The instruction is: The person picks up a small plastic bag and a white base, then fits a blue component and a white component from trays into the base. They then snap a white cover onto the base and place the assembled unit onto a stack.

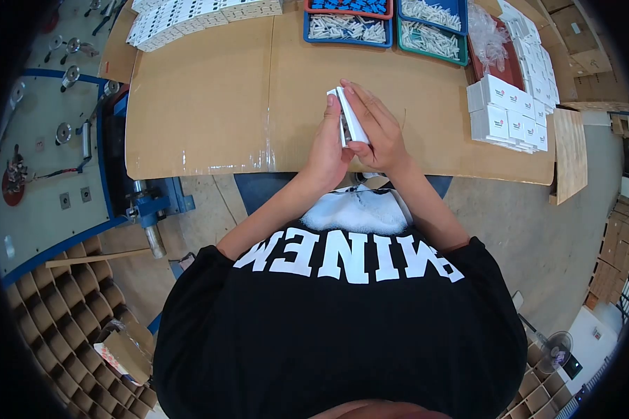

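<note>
A small white box [357, 128] is held upright between my two hands above the near part of the table. My left hand [328, 143] grips its left side, thumb pointing up along it. My right hand [381, 129] lies against the right side, with its fingers stretched over the top and its thumb near the lower corner. Between the two white faces runs a narrow dark gap; small contents seem to show in it, but I cannot make them out.
A cardboard sheet [203, 105] covers the table. Blue tray [348, 44] and green tray [433, 57] hold small white parts at the back. White boxes [507, 115] are stacked at right, and rows of white pieces [203, 21] stand back left. A machine panel [52, 174] is at far left.
</note>
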A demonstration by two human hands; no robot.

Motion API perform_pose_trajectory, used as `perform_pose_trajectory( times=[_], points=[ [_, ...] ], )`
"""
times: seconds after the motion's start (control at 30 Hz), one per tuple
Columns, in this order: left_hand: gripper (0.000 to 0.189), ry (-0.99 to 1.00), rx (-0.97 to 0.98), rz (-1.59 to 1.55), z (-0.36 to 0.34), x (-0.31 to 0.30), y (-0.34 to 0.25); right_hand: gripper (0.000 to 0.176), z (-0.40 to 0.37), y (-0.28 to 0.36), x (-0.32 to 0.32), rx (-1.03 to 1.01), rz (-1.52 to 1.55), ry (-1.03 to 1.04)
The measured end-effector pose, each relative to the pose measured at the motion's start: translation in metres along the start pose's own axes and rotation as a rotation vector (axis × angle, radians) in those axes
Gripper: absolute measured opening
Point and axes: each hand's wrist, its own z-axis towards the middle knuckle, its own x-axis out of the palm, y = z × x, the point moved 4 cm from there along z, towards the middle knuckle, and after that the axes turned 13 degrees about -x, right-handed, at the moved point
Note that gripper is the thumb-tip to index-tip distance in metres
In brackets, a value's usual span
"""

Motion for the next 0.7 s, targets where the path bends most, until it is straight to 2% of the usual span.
perform_pose_trajectory(
  times=[0.17, 0.23, 0.27, 0.33, 0.37, 0.43, 0.47, 0.53, 0.57, 0.63, 0.67, 0.7],
  points=[
    [0.059, 0.025, -0.038, -0.044, -0.002, 0.004, -0.009, 0.073, 0.009, 0.004, -0.003, 0.056, 0.005, 0.041],
    [0.059, 0.020, 0.020, 0.128, 0.003, -0.001, -0.008, 0.067, 0.002, -0.006, 0.000, 0.535, 0.397, -0.203],
    [0.059, 0.020, 0.023, 0.126, 0.012, -0.011, -0.003, 0.067, 0.005, -0.005, 0.001, 0.533, 0.398, -0.201],
    [0.061, -0.048, 0.305, 0.706, 0.023, -0.023, -0.002, 0.076, 0.005, -0.005, 0.007, 0.747, 0.613, -0.244],
    [0.061, -0.051, 0.304, 0.704, 0.024, -0.026, 0.001, 0.076, 0.004, -0.007, 0.007, 0.748, 0.616, -0.242],
    [0.065, -0.056, 0.221, 0.351, 0.021, -0.023, -0.005, 0.055, 0.003, -0.013, 0.005, 0.713, 0.549, -0.192],
    [0.065, -0.054, 0.221, 0.350, 0.018, -0.019, -0.010, 0.055, 0.002, -0.014, 0.000, 0.713, 0.547, -0.191],
    [0.066, -0.055, 0.096, 0.103, 0.008, -0.014, -0.020, 0.058, 0.011, -0.008, -0.010, 0.457, 0.275, -0.004],
    [0.073, -0.053, 0.089, 0.103, 0.010, -0.018, -0.020, 0.058, 0.012, -0.006, -0.011, 0.454, 0.277, 0.000],
    [0.072, -0.045, 0.035, 0.096, 0.009, -0.019, -0.020, 0.058, 0.009, 0.000, -0.010, 0.536, 0.324, 0.129],
    [0.072, -0.035, -0.019, 0.093, 0.009, -0.018, -0.018, 0.058, 0.006, 0.000, -0.009, 0.538, 0.321, 0.130],
    [0.072, -0.034, -0.019, 0.092, 0.009, -0.017, -0.016, 0.055, 0.002, -0.001, -0.008, 0.465, 0.241, 0.149]
  ],
)
